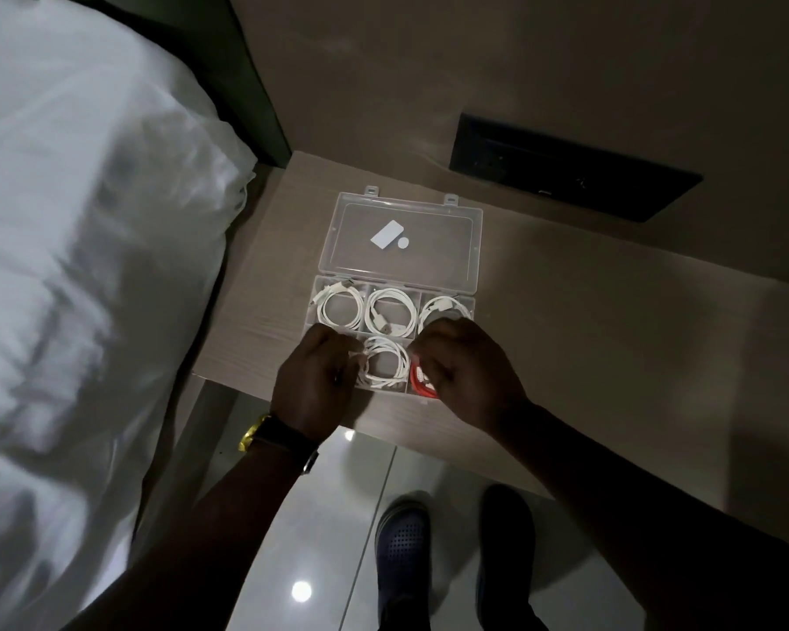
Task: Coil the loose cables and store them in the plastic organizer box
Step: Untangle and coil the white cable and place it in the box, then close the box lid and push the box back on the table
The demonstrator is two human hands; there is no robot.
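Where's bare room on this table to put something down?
Bare tabletop right of the organizer box, up to the dark wall panel; a narrower strip lies between the box and the bed. The front edge is crowded by both hands.

No text, brand, number or sign can be read anywhere: the white rectangular sticker (387, 233) and the small round one beside it on the organizer box lid (468, 230) look blank at this sharpness.
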